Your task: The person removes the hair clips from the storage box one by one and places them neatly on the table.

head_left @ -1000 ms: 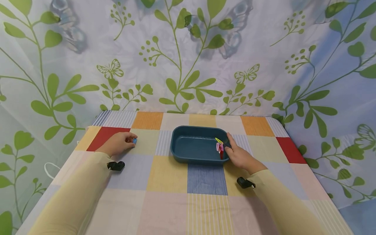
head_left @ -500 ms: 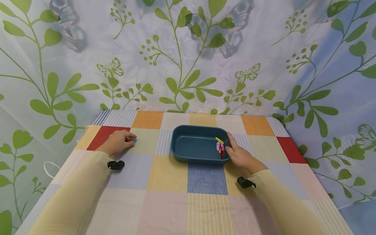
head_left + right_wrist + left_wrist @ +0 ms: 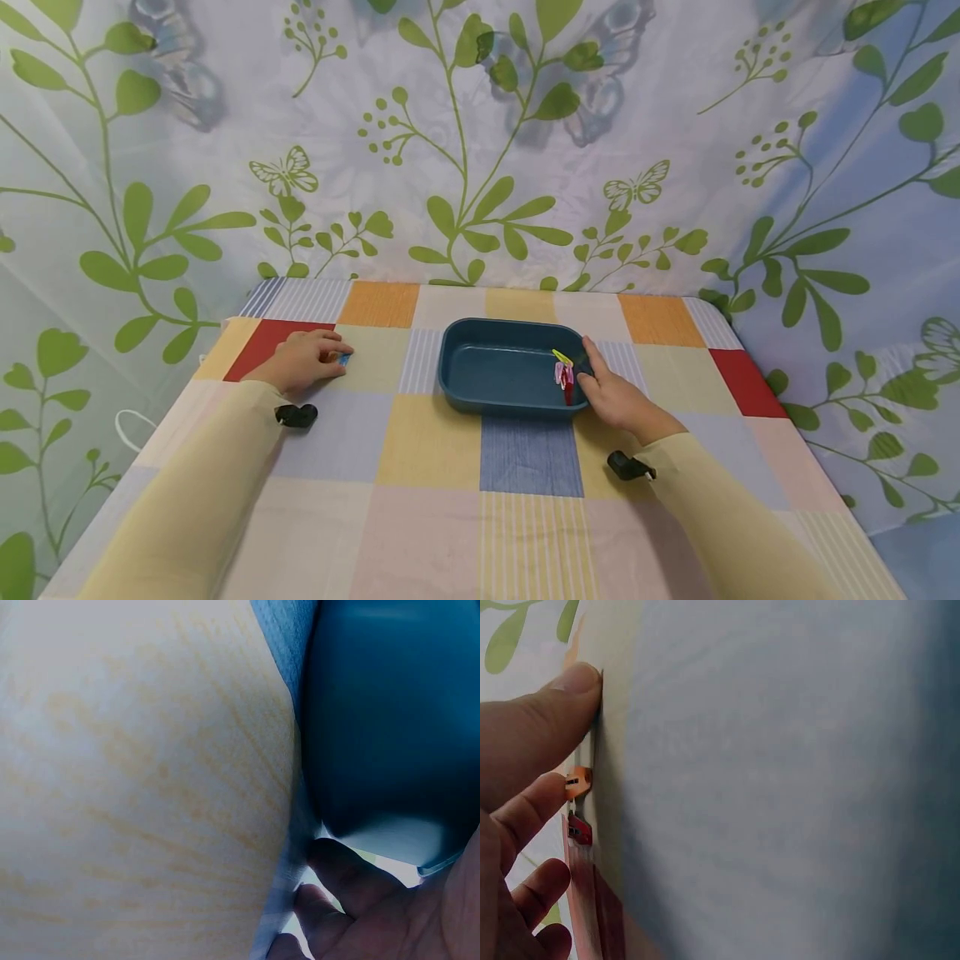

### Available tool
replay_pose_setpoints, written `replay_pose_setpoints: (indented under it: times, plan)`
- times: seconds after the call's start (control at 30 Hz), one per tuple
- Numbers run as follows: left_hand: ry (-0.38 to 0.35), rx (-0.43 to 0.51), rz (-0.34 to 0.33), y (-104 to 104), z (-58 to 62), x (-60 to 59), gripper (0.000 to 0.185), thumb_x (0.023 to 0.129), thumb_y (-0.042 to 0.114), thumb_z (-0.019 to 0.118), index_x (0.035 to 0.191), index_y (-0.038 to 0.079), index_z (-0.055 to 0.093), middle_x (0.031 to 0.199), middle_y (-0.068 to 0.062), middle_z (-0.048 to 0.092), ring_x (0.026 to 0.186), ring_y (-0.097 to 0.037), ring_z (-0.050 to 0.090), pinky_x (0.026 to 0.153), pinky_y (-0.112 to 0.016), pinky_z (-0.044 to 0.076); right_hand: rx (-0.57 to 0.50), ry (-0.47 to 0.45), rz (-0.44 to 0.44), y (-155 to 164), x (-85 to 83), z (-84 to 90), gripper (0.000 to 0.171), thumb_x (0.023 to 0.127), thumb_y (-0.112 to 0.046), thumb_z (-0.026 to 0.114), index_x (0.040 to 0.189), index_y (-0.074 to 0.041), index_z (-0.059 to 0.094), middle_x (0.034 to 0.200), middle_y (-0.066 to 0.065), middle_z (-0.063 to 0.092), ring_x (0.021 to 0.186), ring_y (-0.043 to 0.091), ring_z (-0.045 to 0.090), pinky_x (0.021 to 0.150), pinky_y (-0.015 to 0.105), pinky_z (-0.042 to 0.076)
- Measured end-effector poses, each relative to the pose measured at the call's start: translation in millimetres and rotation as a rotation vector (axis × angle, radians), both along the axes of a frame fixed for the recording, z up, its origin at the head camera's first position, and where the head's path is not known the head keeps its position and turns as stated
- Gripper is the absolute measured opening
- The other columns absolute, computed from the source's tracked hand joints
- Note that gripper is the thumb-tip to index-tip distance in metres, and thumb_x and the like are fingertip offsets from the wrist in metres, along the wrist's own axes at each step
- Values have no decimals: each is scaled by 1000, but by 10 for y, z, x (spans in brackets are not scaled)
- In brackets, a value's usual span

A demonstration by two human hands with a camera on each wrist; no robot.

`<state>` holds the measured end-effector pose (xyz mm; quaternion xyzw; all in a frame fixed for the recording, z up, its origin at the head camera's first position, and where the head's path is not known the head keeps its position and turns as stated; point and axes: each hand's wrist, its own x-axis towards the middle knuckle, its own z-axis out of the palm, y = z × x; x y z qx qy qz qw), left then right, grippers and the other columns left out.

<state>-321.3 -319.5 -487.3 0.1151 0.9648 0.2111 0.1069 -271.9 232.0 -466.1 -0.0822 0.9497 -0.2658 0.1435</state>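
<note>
Head view, hands [image 3: 303,362] flanking blue tray [image 3: 480,392]

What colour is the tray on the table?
The tray is dark teal blue, clearest in the head view.

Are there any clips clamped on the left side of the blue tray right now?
No, the clips sit only at the right rim of the tray, beside the right hand.

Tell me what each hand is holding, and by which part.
Left hand pinches a small blue clip at its near end; right hand grips the tray rim.
</note>
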Motion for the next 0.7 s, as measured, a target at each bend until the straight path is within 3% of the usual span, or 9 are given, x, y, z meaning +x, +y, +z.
replay_pose_setpoints:
  times: [0.33, 0.7]
  plan:
    - [-16, 45, 28, -12, 16, 8, 46, 94, 42, 77, 135, 24, 71, 157, -15, 48, 141, -49, 31, 111, -71, 28, -14, 17, 7, 17, -1, -9, 70, 114, -35, 27, 169, -16, -12, 171, 31, 18, 151, 54, 36, 123, 67, 28]
    - [-26, 31, 60, -27, 6, 29, 50, 92, 46, 79, 136, 23, 70, 155, -15, 50, 142, -49, 31, 111, -73, 29, -12, 26, 7, 21, 8, -29, 71, 113, -35, 28, 169, -17, -13, 170, 31, 20, 149, 54, 38, 122, 67, 29]
